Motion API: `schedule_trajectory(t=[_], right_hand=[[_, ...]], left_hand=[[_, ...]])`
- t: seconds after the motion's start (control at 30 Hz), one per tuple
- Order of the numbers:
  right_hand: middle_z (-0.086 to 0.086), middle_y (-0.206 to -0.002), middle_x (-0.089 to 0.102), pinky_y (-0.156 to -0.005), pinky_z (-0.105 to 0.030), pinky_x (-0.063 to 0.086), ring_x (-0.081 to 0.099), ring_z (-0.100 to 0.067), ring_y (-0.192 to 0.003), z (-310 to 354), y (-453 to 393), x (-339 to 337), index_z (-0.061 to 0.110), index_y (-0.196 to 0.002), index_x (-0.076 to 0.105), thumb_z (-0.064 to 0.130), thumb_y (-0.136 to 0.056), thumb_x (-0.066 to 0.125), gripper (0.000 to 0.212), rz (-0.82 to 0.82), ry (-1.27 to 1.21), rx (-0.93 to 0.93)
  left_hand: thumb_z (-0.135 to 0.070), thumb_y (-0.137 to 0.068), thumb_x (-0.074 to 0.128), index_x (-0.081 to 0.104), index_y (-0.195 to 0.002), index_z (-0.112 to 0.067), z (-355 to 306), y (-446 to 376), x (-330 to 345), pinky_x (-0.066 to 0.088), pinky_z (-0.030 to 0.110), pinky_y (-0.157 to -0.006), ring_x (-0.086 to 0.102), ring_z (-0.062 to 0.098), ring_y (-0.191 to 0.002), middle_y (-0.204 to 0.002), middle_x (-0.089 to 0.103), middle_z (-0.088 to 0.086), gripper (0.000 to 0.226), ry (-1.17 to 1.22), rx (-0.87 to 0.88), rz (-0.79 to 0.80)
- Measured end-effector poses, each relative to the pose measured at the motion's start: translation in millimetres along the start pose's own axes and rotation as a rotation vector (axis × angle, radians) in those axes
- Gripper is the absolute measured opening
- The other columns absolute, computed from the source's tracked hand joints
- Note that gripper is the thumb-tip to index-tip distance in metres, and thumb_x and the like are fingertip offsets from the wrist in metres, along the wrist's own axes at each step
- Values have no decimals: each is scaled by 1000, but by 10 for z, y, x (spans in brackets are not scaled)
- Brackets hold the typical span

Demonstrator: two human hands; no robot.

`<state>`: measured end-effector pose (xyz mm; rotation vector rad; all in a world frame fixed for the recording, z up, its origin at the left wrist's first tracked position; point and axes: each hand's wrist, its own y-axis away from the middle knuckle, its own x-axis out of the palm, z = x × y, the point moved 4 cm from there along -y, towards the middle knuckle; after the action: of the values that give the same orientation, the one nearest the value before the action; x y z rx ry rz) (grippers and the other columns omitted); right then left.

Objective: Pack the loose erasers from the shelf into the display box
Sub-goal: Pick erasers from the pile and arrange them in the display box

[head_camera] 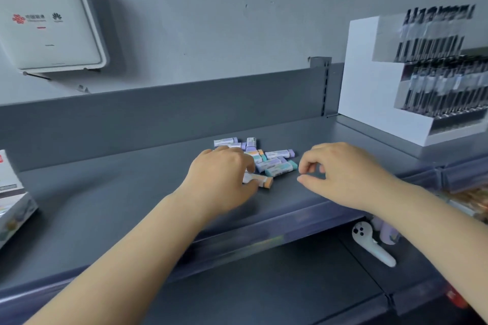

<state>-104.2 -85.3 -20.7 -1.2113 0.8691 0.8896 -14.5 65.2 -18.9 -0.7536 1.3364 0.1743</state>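
Several loose erasers [274,159] in purple, teal and orange lie in a small pile on the dark grey shelf [132,192]. My left hand [221,174] is at the pile's left side, its fingers curled round an orange-tipped eraser [264,181]. My right hand [340,174] hovers just right of the pile with fingers loosely curled and thumb near the index finger, holding nothing. A box [13,200] lies at the shelf's far left edge, partly cut off by the frame.
A white tiered display [375,92] of black pens stands at the back right of the shelf. A white router [47,21] hangs on the wall at upper left. On the lower shelf lies a white controller-like device [369,243].
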Motion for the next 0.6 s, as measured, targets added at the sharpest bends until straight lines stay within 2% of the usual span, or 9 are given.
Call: schedule_trajectory(t=[0.13,0.27,0.37,0.47,0.6], right_hand=[[20,-76,52,-58,-19,32,43,3,-69,-251,-247,67,36,-79,56,38,-82,57,4,10,-51,-9],[19,-76,55,-64,-24,39,42,7,-66,-436,-540,145,34,-78,59,38,-81,58,4,41,-107,-51],[15,-79,61,-66,-26,42,45,5,-64,-506,-741,148,31,-80,62,35,-80,61,4,66,-140,-91],[14,-80,65,-65,-27,44,47,4,-64,-540,-900,171,27,-82,64,33,-80,62,6,123,-164,-138],[12,-87,65,-68,-27,46,48,3,-65,-567,-1078,299,26,-88,63,32,-81,62,9,249,-162,-201]], left_hand=[[-41,-87,50,59,-111,-30,-63,-271,-2,31,24,-79,52,16,-107,-111,60,-8,28,-53,29,-22],[-40,-88,49,57,-111,-32,-75,-485,-18,29,22,-73,50,12,-108,-114,58,-13,26,-99,53,-16],[-39,-89,49,56,-112,-33,-53,-576,55,34,22,-75,51,11,-104,-113,57,-15,25,-109,44,65],[-40,-86,54,58,-108,-34,18,-643,148,39,22,-73,51,8,-90,-108,58,-16,23,-50,-35,170],[-42,-83,60,62,-100,-36,100,-713,268,37,20,-69,49,5,-81,-99,57,-17,19,48,-150,264]])
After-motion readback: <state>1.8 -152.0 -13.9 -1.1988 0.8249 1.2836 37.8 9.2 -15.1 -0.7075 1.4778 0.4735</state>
